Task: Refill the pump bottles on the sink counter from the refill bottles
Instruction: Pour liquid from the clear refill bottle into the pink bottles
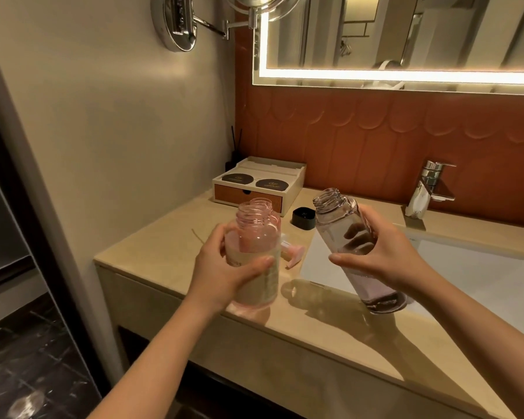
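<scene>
My left hand (224,267) grips an uncapped pink bottle (254,237) with a pale label, upright just above the beige counter (330,325). A second open pink bottle (265,207) stands right behind it, mostly hidden. My right hand (375,255) holds a clear uncapped bottle (342,219), tilted with its mouth toward the upper left and a little pinkish liquid at its bottom. A pink pump head (381,260) is not visible there; the pink pump head (292,254) lies on the counter between the bottles. A black cap (303,218) rests behind them.
A white sink basin (481,273) fills the right side under a chrome faucet (427,186). At the back left stand a cream amenity box (254,182) and a reed diffuser (233,155). The counter's front edge drops off toward a dark floor.
</scene>
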Demonstrator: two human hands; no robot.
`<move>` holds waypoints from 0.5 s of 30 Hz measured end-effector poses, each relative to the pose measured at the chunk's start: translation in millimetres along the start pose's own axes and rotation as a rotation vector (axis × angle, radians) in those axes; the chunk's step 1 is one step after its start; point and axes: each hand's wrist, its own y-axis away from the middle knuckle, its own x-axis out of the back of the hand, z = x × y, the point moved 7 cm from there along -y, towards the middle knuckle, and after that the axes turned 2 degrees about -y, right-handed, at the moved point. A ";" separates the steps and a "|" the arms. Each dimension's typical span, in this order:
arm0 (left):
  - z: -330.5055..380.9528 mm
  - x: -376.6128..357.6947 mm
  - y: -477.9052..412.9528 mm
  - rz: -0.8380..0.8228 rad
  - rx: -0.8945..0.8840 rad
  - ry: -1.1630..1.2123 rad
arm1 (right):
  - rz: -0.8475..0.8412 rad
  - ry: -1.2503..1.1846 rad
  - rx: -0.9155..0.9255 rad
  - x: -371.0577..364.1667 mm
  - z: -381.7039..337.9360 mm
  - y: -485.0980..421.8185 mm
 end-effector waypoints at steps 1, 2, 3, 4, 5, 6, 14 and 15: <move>-2.5 -8.0 0.6 -0.010 0.000 0.000 | -0.009 0.014 0.008 2.3 0.7 1.6; -4.4 -15.2 1.8 -0.017 0.000 -0.005 | -0.018 0.023 0.016 4.2 1.3 2.9; -6.5 -22.6 3.2 -0.023 -0.001 -0.008 | -0.028 0.031 0.020 6.6 1.9 4.5; -8.4 -28.9 4.8 -0.027 -0.003 -0.005 | -0.039 0.037 0.024 8.3 2.5 5.3; -10.6 -34.4 6.5 -0.024 -0.008 -0.005 | -0.051 0.041 0.030 9.8 3.0 6.5; -11.4 -39.3 8.5 -0.016 -0.018 -0.012 | -0.063 0.050 0.038 11.2 3.4 7.1; -19.8 -62.8 10.9 -0.051 -0.020 0.009 | -0.133 0.119 0.107 13.4 0.1 7.3; -20.3 -63.5 10.0 -0.047 -0.023 0.007 | -0.140 0.125 0.109 13.9 -1.1 6.4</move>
